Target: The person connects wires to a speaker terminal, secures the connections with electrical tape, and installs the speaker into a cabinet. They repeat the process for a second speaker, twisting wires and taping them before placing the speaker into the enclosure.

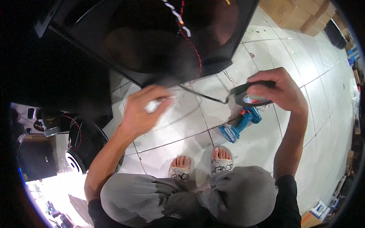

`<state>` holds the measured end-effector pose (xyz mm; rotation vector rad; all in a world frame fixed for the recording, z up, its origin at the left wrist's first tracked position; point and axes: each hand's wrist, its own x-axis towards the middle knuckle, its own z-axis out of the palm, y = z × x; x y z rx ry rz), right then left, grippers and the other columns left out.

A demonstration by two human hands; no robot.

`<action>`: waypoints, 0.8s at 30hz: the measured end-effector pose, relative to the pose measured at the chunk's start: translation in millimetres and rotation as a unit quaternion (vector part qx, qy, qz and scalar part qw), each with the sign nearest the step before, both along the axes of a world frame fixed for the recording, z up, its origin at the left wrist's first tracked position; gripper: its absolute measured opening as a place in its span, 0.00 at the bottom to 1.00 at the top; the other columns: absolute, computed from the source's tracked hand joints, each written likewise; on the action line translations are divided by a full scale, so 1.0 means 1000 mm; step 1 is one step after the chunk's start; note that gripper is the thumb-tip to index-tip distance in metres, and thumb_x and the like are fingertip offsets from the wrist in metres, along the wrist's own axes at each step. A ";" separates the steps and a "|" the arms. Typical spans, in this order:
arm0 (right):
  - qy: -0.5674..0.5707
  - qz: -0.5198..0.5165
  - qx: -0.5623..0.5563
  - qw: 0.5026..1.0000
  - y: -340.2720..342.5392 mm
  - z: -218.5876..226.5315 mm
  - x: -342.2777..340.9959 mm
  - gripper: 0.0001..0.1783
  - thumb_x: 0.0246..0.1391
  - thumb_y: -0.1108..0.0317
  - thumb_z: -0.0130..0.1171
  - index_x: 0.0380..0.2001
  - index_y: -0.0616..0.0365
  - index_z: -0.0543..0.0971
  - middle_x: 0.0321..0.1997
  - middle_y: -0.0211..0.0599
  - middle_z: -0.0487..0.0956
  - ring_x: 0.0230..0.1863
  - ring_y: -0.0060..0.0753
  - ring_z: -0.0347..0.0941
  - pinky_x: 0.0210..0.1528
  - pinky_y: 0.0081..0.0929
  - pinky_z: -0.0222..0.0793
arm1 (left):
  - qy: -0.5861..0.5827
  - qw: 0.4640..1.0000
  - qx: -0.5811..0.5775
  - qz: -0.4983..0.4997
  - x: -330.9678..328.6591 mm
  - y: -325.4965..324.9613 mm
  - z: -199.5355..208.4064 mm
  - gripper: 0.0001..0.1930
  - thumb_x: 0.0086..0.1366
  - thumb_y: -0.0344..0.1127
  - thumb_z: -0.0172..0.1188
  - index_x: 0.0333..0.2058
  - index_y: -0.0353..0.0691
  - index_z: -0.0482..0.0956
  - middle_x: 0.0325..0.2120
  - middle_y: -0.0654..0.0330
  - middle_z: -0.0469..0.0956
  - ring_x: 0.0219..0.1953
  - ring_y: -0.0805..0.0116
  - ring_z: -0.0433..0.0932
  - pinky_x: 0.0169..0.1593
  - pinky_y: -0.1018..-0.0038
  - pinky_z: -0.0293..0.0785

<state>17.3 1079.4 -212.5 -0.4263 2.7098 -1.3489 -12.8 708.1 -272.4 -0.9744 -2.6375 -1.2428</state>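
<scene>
My right hand [283, 91] grips a roll of black tape [239, 95] held above the floor. A narrow black strip runs from the roll leftward to the lower edge of a large black cabinet [148, 78]. My left hand [146, 110] is just below that edge, its thumb and fingers drawn together and smeared by motion. A faint pale band curves from near its fingertips, but what they pinch is unclear. Inside the cabinet, a red and black twisted wire [195, 51] hangs down beside a white strip [175, 14].
A blue cordless drill [240, 124] lies on the white tiled floor [171, 146] beyond my sandalled feet [222, 157]. Cardboard boxes [294, 13] are stacked at the far right. To the left is a black cone-shaped part [89, 140] with red wire.
</scene>
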 end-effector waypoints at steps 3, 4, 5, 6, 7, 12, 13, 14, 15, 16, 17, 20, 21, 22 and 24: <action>0.059 0.061 0.002 0.996 -0.027 0.002 -0.003 0.15 0.50 0.68 0.73 0.38 0.66 0.84 0.28 0.36 0.83 0.27 0.21 0.75 0.28 0.21 0.68 | 0.055 0.993 0.075 -0.074 -0.004 0.064 0.034 0.13 0.59 0.33 0.70 0.42 0.35 0.84 0.38 0.50 0.84 0.40 0.61 0.85 0.42 0.70 0.79; 0.083 0.077 -0.012 0.993 -0.035 0.003 -0.004 0.15 0.49 0.69 0.74 0.38 0.66 0.84 0.28 0.36 0.82 0.26 0.21 0.75 0.28 0.22 0.67 | 0.054 0.991 0.089 -0.083 -0.006 0.075 0.041 0.14 0.58 0.33 0.71 0.42 0.35 0.84 0.38 0.49 0.84 0.40 0.61 0.85 0.41 0.70 0.79; 0.110 0.082 -0.008 0.991 -0.040 0.006 -0.005 0.15 0.50 0.68 0.74 0.38 0.65 0.84 0.27 0.37 0.82 0.26 0.21 0.75 0.27 0.22 0.67 | 0.050 0.990 0.094 -0.092 -0.007 0.081 0.046 0.14 0.57 0.33 0.71 0.41 0.35 0.84 0.39 0.49 0.85 0.40 0.62 0.85 0.41 0.70 0.79; 0.135 0.084 -0.017 0.987 -0.044 0.007 -0.006 0.15 0.50 0.67 0.73 0.38 0.65 0.84 0.26 0.37 0.82 0.25 0.21 0.74 0.27 0.22 0.66 | 0.051 0.989 0.104 -0.092 -0.007 0.083 0.049 0.14 0.57 0.33 0.72 0.41 0.34 0.85 0.38 0.49 0.85 0.38 0.62 0.85 0.41 0.71 0.79; 0.160 0.085 -0.025 0.983 -0.046 0.009 -0.006 0.15 0.51 0.66 0.73 0.38 0.64 0.84 0.26 0.37 0.82 0.25 0.21 0.74 0.27 0.22 0.65 | 0.049 0.989 0.107 -0.092 -0.008 0.085 0.050 0.14 0.56 0.32 0.72 0.41 0.34 0.85 0.37 0.49 0.85 0.37 0.62 0.86 0.40 0.71 0.79; 0.156 0.015 -0.114 0.981 -0.044 -0.004 -0.004 0.15 0.55 0.64 0.70 0.39 0.64 0.85 0.25 0.35 0.82 0.23 0.19 0.73 0.24 0.19 0.65 | -0.014 0.989 0.139 -0.058 -0.005 0.081 0.042 0.13 0.56 0.30 0.72 0.41 0.35 0.86 0.35 0.52 0.86 0.34 0.66 0.86 0.39 0.74 0.80; 0.145 -0.005 -0.141 0.979 -0.043 -0.009 -0.003 0.15 0.55 0.63 0.70 0.40 0.64 0.85 0.26 0.35 0.83 0.23 0.19 0.74 0.23 0.17 0.65 | -0.038 0.989 0.133 -0.044 -0.003 0.079 0.041 0.13 0.57 0.30 0.72 0.42 0.35 0.86 0.36 0.52 0.86 0.36 0.68 0.86 0.40 0.75 0.81; 0.116 -0.040 -0.214 0.969 -0.046 -0.015 -0.001 0.15 0.55 0.63 0.70 0.41 0.64 0.85 0.25 0.33 0.82 0.22 0.18 0.74 0.23 0.17 0.65 | -0.052 0.989 0.137 -0.030 -0.002 0.078 0.040 0.14 0.58 0.29 0.71 0.43 0.35 0.86 0.37 0.52 0.86 0.38 0.69 0.86 0.42 0.75 0.81; 0.085 -0.074 -0.286 0.952 -0.048 -0.020 0.001 0.15 0.56 0.64 0.69 0.41 0.64 0.85 0.25 0.32 0.81 0.22 0.18 0.73 0.23 0.16 0.64 | -0.072 0.988 0.134 -0.014 -0.001 0.077 0.040 0.14 0.58 0.30 0.71 0.43 0.36 0.86 0.36 0.52 0.86 0.37 0.70 0.86 0.42 0.75 0.81; 0.060 -0.117 -0.353 0.927 -0.052 -0.025 0.003 0.14 0.57 0.64 0.69 0.41 0.64 0.85 0.24 0.31 0.81 0.22 0.17 0.73 0.22 0.16 0.64 | -0.083 0.987 0.141 0.001 -0.001 0.078 0.039 0.14 0.58 0.30 0.71 0.43 0.36 0.86 0.36 0.52 0.86 0.37 0.70 0.86 0.42 0.75 0.81; 0.060 -0.116 -0.370 0.920 -0.055 -0.028 0.003 0.15 0.57 0.64 0.69 0.42 0.63 0.85 0.24 0.31 0.80 0.23 0.17 0.73 0.23 0.15 0.64 | -0.103 0.984 0.144 0.018 -0.001 0.078 0.039 0.14 0.59 0.30 0.71 0.44 0.36 0.86 0.35 0.53 0.86 0.37 0.71 0.85 0.41 0.75 0.82; 0.040 -0.105 -0.401 0.909 -0.062 -0.030 0.003 0.17 0.57 0.64 0.69 0.44 0.64 0.83 0.27 0.33 0.81 0.26 0.19 0.75 0.28 0.18 0.68 | -0.085 0.983 0.160 0.025 -0.003 0.078 0.043 0.12 0.58 0.28 0.71 0.40 0.32 0.86 0.36 0.50 0.86 0.33 0.69 0.86 0.39 0.73 0.80; 0.099 -0.094 -0.316 0.939 -0.062 -0.028 0.003 0.17 0.57 0.63 0.68 0.44 0.64 0.83 0.28 0.34 0.81 0.27 0.22 0.75 0.30 0.20 0.69 | -0.044 0.988 0.150 0.007 -0.003 0.078 0.045 0.11 0.58 0.28 0.71 0.40 0.32 0.86 0.35 0.51 0.86 0.33 0.69 0.86 0.38 0.72 0.80; 0.138 -0.076 -0.213 0.964 -0.061 -0.024 0.003 0.18 0.57 0.61 0.68 0.43 0.64 0.82 0.29 0.35 0.81 0.28 0.24 0.75 0.32 0.21 0.69 | -0.017 0.992 0.121 -0.005 -0.004 0.077 0.048 0.11 0.58 0.28 0.70 0.40 0.33 0.86 0.35 0.51 0.86 0.32 0.68 0.86 0.38 0.72 0.80; 0.194 -0.049 -0.099 0.975 -0.060 -0.019 0.004 0.16 0.55 0.62 0.68 0.41 0.64 0.81 0.32 0.36 0.82 0.32 0.27 0.76 0.37 0.21 0.70 | 0.025 0.996 0.079 -0.028 -0.003 0.076 0.051 0.11 0.59 0.28 0.70 0.41 0.33 0.86 0.35 0.52 0.86 0.34 0.69 0.85 0.40 0.74 0.80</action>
